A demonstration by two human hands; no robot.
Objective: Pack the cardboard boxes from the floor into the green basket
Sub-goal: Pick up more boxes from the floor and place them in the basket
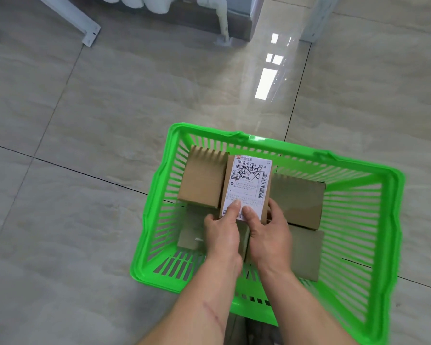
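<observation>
A bright green slatted basket (373,220) stands on the tiled floor. Inside it lie several plain cardboard boxes: one at the far left (202,180), one at the right (299,200), lower ones at the near left (190,235) and near right (306,255). Between them a cardboard box with a white shipping label (248,183) is held at its near end by both hands. My left hand (222,232) has its thumb on the label. My right hand (269,232) grips the box's near right corner.
Glossy grey floor tiles (97,120) surround the basket. A white metal frame leg (85,28) lies at the top left, a white pipe foot (223,33) at the top centre and another metal post (314,26) at the top right.
</observation>
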